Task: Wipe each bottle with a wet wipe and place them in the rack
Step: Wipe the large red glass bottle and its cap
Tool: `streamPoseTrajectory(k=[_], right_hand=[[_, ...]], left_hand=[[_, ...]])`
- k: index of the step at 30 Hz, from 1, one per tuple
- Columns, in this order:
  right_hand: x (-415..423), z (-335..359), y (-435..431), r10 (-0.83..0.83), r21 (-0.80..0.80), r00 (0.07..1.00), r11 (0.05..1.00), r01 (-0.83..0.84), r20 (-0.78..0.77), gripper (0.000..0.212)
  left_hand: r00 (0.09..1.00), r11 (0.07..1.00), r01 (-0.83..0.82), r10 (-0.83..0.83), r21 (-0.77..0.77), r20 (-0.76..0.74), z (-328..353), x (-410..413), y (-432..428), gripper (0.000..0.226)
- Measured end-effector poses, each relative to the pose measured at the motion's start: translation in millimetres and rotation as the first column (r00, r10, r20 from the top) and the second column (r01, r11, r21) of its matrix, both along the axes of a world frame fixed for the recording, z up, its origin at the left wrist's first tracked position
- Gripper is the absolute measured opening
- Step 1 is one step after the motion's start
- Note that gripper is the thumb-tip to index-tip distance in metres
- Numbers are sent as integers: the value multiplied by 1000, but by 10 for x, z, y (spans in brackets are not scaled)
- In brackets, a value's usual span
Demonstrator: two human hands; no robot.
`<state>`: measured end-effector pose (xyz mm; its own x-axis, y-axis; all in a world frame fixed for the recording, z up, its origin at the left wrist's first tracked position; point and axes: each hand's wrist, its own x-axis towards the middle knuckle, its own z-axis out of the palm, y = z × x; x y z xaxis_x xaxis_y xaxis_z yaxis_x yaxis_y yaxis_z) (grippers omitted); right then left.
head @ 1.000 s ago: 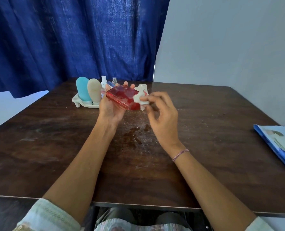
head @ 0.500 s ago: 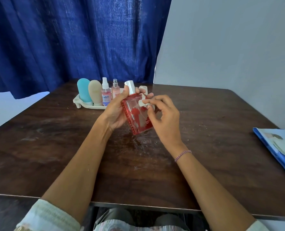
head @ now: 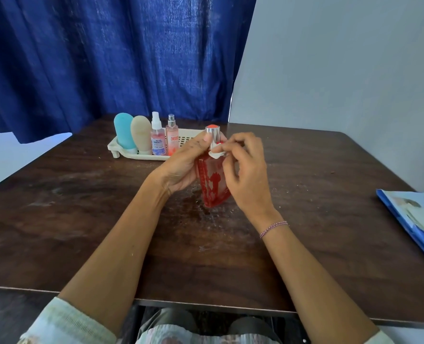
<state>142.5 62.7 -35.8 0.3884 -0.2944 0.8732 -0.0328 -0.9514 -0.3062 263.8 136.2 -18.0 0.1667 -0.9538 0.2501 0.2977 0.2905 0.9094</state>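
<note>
Left hand (head: 181, 167) grips one red bottle (head: 212, 184), right hand (head: 248, 175) pinches one wipe (head: 217, 153) against it — four bottles (head: 141, 137) in the rack (head: 141, 156), eleven o'clock.

Flat red translucent glass-look bottle (head: 213, 181): glossy, textured edges, shiny silver metal-look cap (head: 213, 133). Dark brown wood-grain table (head: 82, 219): matt, scuffed. Cream perforated plastic rack (head: 141, 155): matt. Teal (head: 124, 131) and beige (head: 141, 134) soft tubes: matt. Deep blue cloth curtain (head: 94, 58): woven.

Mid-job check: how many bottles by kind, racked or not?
Squeeze tubes in rack: 2, teal tube, beige tube
Sprays in rack: 2, white-capped spray, silver-capped spray
Red bottle in left hand, wet wipe in right hand: 1
Total: 5
</note>
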Motion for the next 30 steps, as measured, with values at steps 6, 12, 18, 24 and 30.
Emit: streamPoseTrajectory(k=[6, 12, 18, 24, 30], right_hand=[[-15, 0, -44, -68, 54, 997, 996, 67, 29, 17], [-22, -20, 64, 80, -91, 994, 992, -86, -71, 20], [-26, -2, -57, 38, 23, 999, 999, -38, 18, 19], [-16, 4, -67, 68, 129, 997, 989, -73, 46, 18], [-19, -7, -150, 11, 170, 999, 985, -17, 38, 20]], left_hand=[[994, 997, -80, 81, -17, 72, -37, 73, -24, 22], [988, 994, -102, 106, -47, 113, -27, 74, -25, 29], [994, 994, -97, 99, -50, 50, -21, 84, -17, 25], [996, 996, -85, 85, -27, 5, 2, 41, -5, 30], [993, 996, -81, 76, -44, -95, -15, 74, -15, 31]])
